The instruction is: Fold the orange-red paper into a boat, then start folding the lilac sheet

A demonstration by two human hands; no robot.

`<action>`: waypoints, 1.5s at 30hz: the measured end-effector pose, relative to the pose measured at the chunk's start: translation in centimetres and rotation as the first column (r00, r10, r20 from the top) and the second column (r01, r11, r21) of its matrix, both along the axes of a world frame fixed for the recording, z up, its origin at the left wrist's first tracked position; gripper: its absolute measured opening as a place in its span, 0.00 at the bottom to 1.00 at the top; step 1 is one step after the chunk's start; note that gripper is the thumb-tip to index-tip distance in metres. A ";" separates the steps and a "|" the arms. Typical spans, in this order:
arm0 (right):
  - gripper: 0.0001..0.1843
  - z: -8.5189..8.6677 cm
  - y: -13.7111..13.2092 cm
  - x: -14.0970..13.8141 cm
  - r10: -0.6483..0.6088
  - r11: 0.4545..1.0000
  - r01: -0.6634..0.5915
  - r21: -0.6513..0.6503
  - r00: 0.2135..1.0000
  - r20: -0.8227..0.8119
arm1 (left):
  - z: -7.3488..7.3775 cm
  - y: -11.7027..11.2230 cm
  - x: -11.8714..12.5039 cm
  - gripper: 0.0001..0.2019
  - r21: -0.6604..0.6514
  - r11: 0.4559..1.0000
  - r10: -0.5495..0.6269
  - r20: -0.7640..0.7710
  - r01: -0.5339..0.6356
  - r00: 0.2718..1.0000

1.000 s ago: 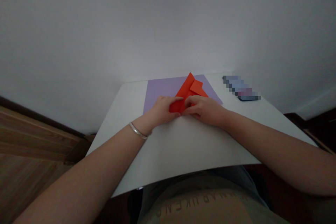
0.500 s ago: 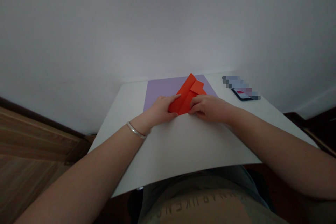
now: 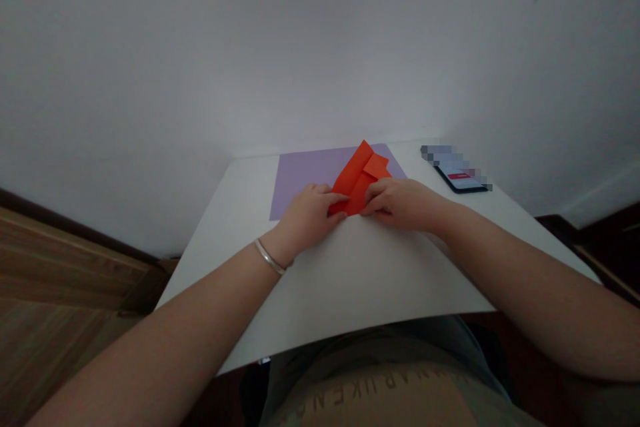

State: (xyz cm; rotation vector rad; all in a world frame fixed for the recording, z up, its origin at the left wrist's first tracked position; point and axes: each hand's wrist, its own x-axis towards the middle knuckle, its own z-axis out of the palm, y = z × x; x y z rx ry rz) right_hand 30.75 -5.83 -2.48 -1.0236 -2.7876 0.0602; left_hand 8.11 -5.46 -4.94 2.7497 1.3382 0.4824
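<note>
A folded sheet of orange paper (image 3: 354, 177) is held over the table, with a crease along it and a small square flap at its upper right. My left hand (image 3: 313, 213), a silver bangle on its wrist, pinches the paper's lower left edge between thumb and fingers. On the lower right edge, my right hand (image 3: 393, 203) grips the paper with bent fingers; its fingertips are partly hidden. Behind the orange paper lies a flat purple sheet (image 3: 303, 173), partly covered by it and by my hands.
The white table (image 3: 320, 287) stands against a pale wall (image 3: 320, 47). A phone (image 3: 463, 179) with its screen lit lies at the table's right side. Wooden furniture (image 3: 65, 260) is at the left, below the tabletop.
My left hand has slid a little to the right along the paper's lower edge, closer to my right hand. My right hand keeps its grip, nearly still.
</note>
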 end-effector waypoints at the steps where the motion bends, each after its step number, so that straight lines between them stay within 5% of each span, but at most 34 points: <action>1: 0.14 0.1 0.0 0.1 -0.016 1.000 0.016 -0.001 1.000 0.013 | 0.0 0.0 0.0 0.17 -0.003 1.000 0.002 -0.008 -0.002 1.000; 7: 0.14 0.9 -0.2 0.8 -0.092 0.996 0.091 0.019 0.993 0.076 | 0.1 0.1 -0.1 0.17 -0.004 1.000 0.006 -0.027 -0.006 1.000; 15: 0.17 -0.6 1.5 1.7 -0.303 0.930 0.340 0.138 0.925 -0.230 | 0.3 -0.5 0.0 0.16 0.044 0.999 -0.005 -0.061 0.008 0.998; 21: 0.23 -2.1 2.1 1.6 -0.246 0.968 0.248 0.034 0.968 -0.056 | 0.5 -0.7 0.1 0.13 0.053 0.999 0.006 -0.047 -0.004 0.999; 28: 0.24 -1.4 1.8 1.7 -0.178 0.983 0.178 0.045 0.984 -0.001 | 0.3 -0.4 0.3 0.11 0.016 1.000 0.010 0.042 -0.011 0.999; 34: 0.23 -0.6 1.5 1.6 -0.103 0.993 0.101 0.061 0.994 0.031 | 0.0 -0.5 0.5 0.22 0.043 0.981 -0.193 0.144 0.189 0.971; 39: 0.20 -0.3 1.5 1.9 0.000 1.000 0.001 0.018 0.999 -0.036 | 0.0 -0.6 0.6 0.29 -0.042 0.979 -0.195 0.061 0.197 0.979; 45: 0.22 -0.5 2.7 3.2 0.041 0.999 -0.042 -0.009 0.996 -0.076 | -0.4 -0.2 0.5 0.18 0.000 0.953 -0.303 0.013 0.303 0.953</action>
